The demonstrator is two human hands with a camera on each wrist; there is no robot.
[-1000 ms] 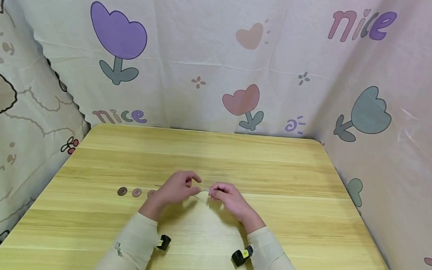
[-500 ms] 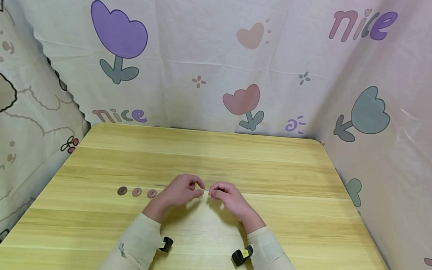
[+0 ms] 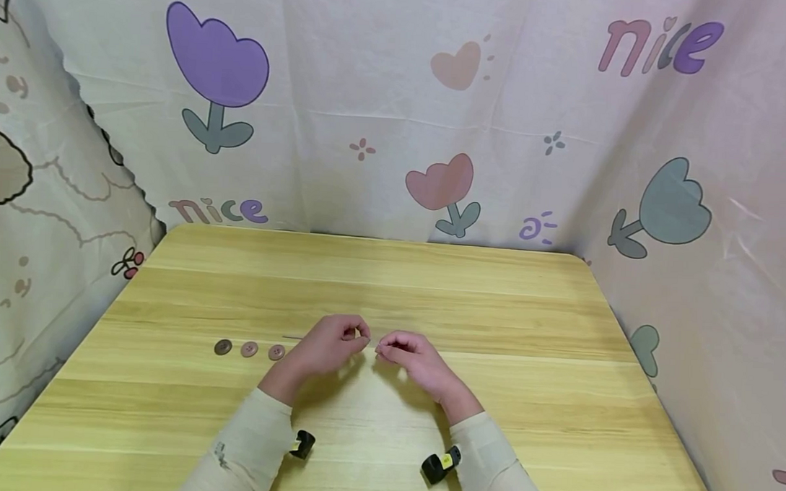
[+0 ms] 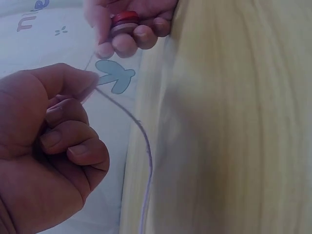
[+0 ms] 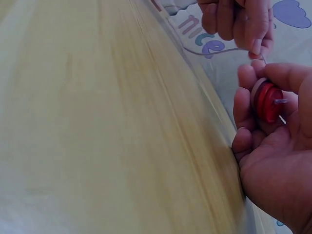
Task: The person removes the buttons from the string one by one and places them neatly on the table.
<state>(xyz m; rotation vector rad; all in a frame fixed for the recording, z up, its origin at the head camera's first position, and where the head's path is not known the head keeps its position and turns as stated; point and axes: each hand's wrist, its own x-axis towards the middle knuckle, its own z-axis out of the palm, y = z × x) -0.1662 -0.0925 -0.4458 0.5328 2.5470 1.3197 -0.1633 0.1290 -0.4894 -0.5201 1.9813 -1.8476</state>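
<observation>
My left hand point(image 3: 327, 344) pinches a thin pale cord point(image 4: 146, 141) between thumb and index finger, its other fingers curled in. From that pinch, the cord's tail curves down in the left wrist view. My right hand point(image 3: 423, 363) holds a small stack of red and brownish buttons point(image 5: 269, 101) in its curled fingers. A short cord end pokes out of the red face of the stack. Both hands' fingertips are close together above the table, and a short length of cord runs between them.
Left of my left hand, a dark button point(image 3: 222, 347) and two brown buttons, one nearer point(image 3: 276, 352) and one between point(image 3: 249, 349), lie in a row on the wooden table point(image 3: 391, 289). A printed curtain point(image 3: 347, 70) hangs behind the table.
My left hand has shifted a little right, uncovering more of the nearest brown button. The cord between the hands looks shorter, and the left fingertips have come together. My right hand has barely moved.
</observation>
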